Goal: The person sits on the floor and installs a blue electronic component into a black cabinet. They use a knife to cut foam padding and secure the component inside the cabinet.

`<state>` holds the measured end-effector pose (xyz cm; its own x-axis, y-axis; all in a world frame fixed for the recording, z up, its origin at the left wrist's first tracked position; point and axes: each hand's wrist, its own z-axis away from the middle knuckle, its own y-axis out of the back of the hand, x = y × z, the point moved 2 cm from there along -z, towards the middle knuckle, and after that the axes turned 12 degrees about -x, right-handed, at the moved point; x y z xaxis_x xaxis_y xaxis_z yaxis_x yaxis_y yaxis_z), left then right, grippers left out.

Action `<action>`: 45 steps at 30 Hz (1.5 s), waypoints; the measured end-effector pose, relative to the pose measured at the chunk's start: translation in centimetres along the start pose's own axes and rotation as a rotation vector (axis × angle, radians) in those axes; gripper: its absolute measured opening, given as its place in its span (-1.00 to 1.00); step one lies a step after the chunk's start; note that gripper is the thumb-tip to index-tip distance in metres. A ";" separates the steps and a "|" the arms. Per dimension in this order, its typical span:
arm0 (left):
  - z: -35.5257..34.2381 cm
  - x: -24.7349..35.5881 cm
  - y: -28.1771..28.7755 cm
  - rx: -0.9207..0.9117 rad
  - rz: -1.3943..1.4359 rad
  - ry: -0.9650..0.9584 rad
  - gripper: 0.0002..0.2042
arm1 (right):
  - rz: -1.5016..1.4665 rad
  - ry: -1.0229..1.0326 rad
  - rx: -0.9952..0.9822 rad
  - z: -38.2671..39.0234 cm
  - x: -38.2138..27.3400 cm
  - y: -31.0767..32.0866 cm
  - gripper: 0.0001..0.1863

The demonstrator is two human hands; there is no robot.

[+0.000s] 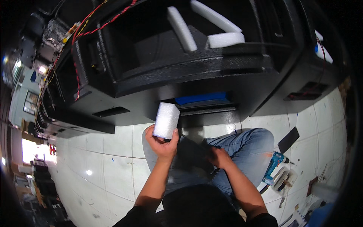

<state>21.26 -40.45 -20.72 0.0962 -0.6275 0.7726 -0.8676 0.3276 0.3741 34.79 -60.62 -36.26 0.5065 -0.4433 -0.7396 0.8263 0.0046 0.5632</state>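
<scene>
A white foam block stands upright in my left hand, thumb and fingers closed around its lower end. It is in front of a black cabinet, beside a slot with a blue strip inside. Over my lap is a flat black piece, smeared by motion. My right hand grips its right edge, the fingers partly hidden and blurred. In the cabinet's upper recess lie three white foam strips: a left strip, a long strip and a short strip.
On the tiled floor to my right are a teal cordless drill, a black flat rectangle and a clear container. Red and yellow wires hang down the cabinet's left side. More white foam rests at the far right.
</scene>
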 end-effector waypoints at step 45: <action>-5.2 8.3 1.3 -0.171 -0.319 0.273 -0.42 | -0.339 0.221 0.148 3.1 -8.6 4.6 -0.45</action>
<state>23.50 -41.54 -11.19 0.4904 -0.5144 0.7035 -0.6827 0.2750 0.6770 33.42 -59.57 -26.15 0.2663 -0.1946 -0.9440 0.9190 -0.2442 0.3096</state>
